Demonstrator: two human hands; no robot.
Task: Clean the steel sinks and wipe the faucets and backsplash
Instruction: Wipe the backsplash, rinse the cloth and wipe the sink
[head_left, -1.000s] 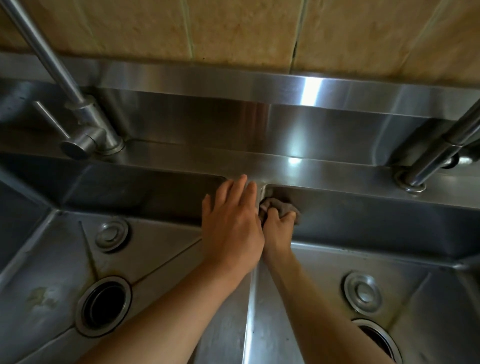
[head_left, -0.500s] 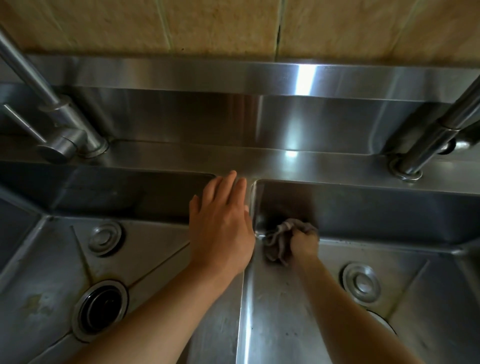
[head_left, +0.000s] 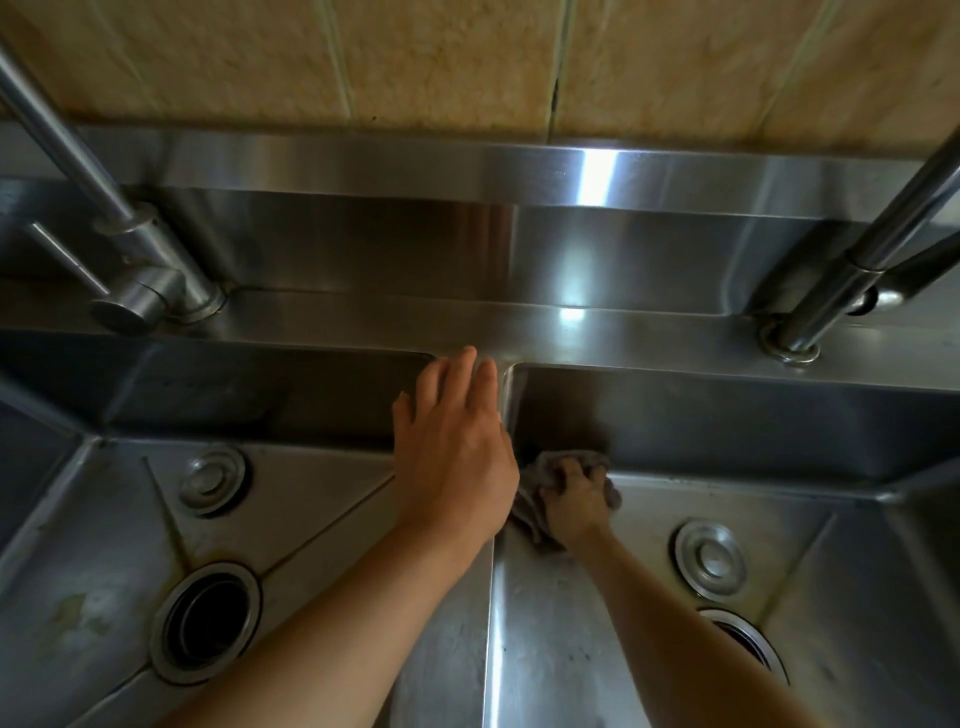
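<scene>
Steel sinks fill the lower view as two basins side by side, the left basin (head_left: 78, 545) and the right basin (head_left: 857, 571), their row running left to right along the backsplash (head_left: 363, 260). A narrow divider (head_left: 491, 597) between them runs from the viewer toward the back ledge (head_left: 649, 332).

The left hand (head_left: 454, 452) lies flat on the far end of that divider, fingers straight and pointing at the backsplash, its grip released. The right hand (head_left: 574, 501) is down in the right basin's back-left corner, its grip clenched round a crumpled grey cloth (head_left: 524, 506) pressed where floor meets wall, just beside the divider.

A left faucet (head_left: 150, 270) and a right faucet (head_left: 826, 301) rise from the ledge, well apart, each leaning outward. Each basin floor has a round overflow cap (head_left: 210, 480) and an open drain (head_left: 205, 623); the right forearm crosses part of the right drain (head_left: 743, 642). Beige wall tiles (head_left: 467, 62) stand above the steel.
</scene>
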